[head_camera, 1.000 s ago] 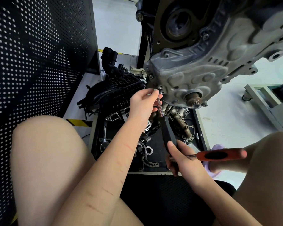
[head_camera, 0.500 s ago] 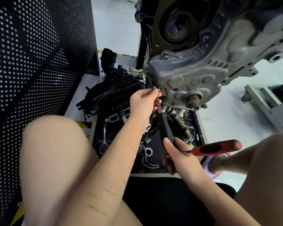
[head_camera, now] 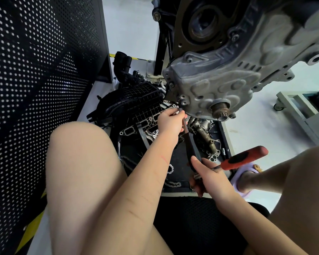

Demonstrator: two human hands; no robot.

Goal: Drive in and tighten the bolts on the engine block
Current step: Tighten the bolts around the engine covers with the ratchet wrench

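- Your left hand (head_camera: 170, 122) is up at the lower corner of the engine block (head_camera: 219, 85), its grip pinched round the slim shank of the black-handled driver (head_camera: 191, 144) near the tip, steering it toward a bolt hole (head_camera: 183, 102) in the cover flange.
- Your right hand (head_camera: 208, 175) grasps the bottom end of that driver's handle; a red-handled tool (head_camera: 244, 158) juts out sideways from the same fist, its metal shaft caught under your fingers.
- Judged from this, you are at the seating step: the tip sits just below the flange corner, and whether it is engaged on a bolt cannot be made out, since your fingers cover it.
- Next, line the shank square with the hole, push up gently, and turn from the handle while the upper hand only guides; cross-threading is the risk if the tool leans.
- The block hangs above you on a stand, well off the floor, a grey cast cover facing down with raised bosses, a rusty crank snout (head_camera: 220, 110) and several open holes along the rim.
- Under it, a black tray (head_camera: 226, 142) on the floor holds a black intake manifold (head_camera: 133, 100), chain lengths and brassy fittings.
- The spare tool in your right hand may snag; judge whether to set it down.
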